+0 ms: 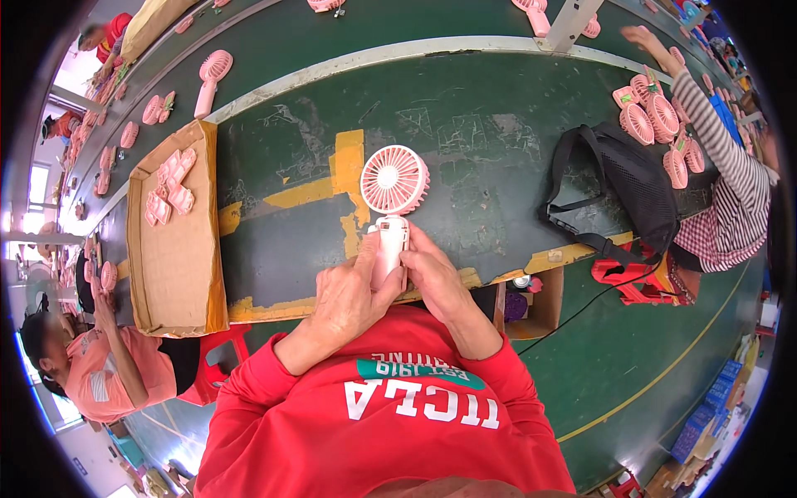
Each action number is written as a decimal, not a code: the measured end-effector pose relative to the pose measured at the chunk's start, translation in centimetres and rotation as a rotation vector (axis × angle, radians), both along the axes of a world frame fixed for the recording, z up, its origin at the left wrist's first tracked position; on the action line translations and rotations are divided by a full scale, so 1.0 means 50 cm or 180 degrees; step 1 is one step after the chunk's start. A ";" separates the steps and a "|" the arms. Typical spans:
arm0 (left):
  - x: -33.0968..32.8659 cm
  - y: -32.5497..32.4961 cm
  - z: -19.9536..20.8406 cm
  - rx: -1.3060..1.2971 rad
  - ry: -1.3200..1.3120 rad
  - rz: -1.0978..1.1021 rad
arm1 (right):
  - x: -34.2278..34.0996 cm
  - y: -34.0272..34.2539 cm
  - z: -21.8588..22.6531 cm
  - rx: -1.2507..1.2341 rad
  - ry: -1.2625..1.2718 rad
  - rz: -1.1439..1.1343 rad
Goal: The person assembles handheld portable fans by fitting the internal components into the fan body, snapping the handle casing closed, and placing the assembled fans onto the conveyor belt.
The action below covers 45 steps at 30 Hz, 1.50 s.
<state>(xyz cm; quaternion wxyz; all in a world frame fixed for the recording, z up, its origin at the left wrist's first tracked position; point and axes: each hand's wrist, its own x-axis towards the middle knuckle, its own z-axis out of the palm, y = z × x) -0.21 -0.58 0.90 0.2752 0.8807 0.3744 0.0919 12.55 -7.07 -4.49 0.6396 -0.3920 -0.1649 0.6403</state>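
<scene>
Left hand (347, 292) and right hand (440, 280) are gripping the pink fan (393, 184) by its handle, fingers curled closed, near the front edge of the table (481, 220), where uneven thumb pressure could cause slipping.

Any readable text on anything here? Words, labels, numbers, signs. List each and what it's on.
Locations only; I'm not copying wording:
Red sweatshirt: large white letters, legible.
Green patch on its chest: white lettering, legible in part.
Blue stack at lower right: any print is too small to read.
Held pink fan: no text I can make out.
</scene>
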 end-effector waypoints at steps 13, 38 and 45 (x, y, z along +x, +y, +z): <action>-0.015 0.008 -0.025 0.0124 -0.0099 -0.0317 | -0.001 -0.001 0.026 0.0020 -0.0724 0.0169; -0.017 0.027 -0.050 -0.3649 -0.1228 0.0214 | -0.024 -0.016 0.024 0.0455 -0.0009 -0.0688; -0.015 -0.004 -0.046 -0.1891 -0.1579 -0.0256 | -0.030 -0.026 0.059 0.0245 -0.0183 -0.0733</action>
